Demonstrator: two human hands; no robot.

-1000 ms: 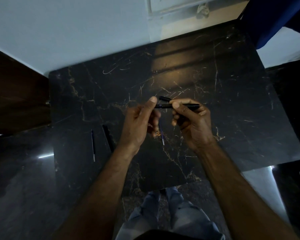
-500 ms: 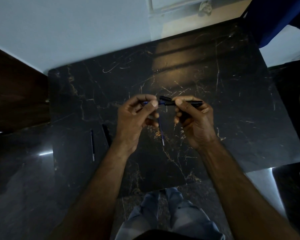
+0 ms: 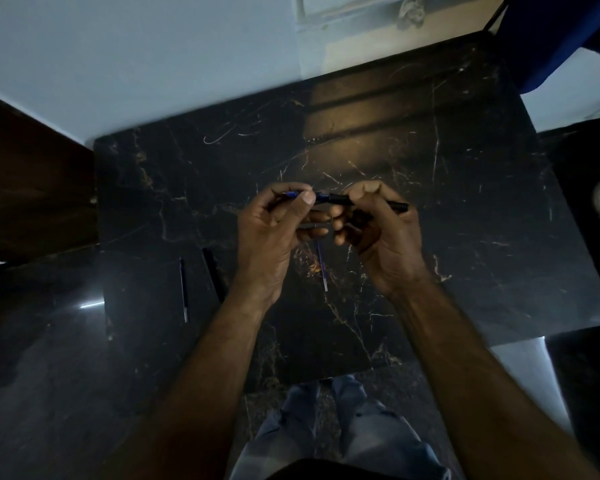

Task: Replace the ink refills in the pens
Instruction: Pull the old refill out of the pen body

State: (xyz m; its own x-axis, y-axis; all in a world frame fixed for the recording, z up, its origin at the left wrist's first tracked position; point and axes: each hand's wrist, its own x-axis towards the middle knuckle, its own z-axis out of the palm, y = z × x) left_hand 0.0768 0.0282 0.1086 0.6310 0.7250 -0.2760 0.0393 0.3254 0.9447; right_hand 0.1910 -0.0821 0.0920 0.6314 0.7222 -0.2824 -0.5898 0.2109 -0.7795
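Now pinching a blue piece (image 3: 293, 194) in the left hand (image 3: 274, 233) at frame centre, gripping the pen (image 3: 364, 201) in the right hand (image 3: 378, 230). Closing together since a second ago, likely mating the halves. Leaving one refill (image 3: 323, 268) below the hands, another (image 3: 183, 289) lower left on the table (image 3: 465, 202).

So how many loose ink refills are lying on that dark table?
2. One refill lies near the table's left edge, beside a black pen. The other refill lies below the hands, partly hidden. More could be hidden under them.
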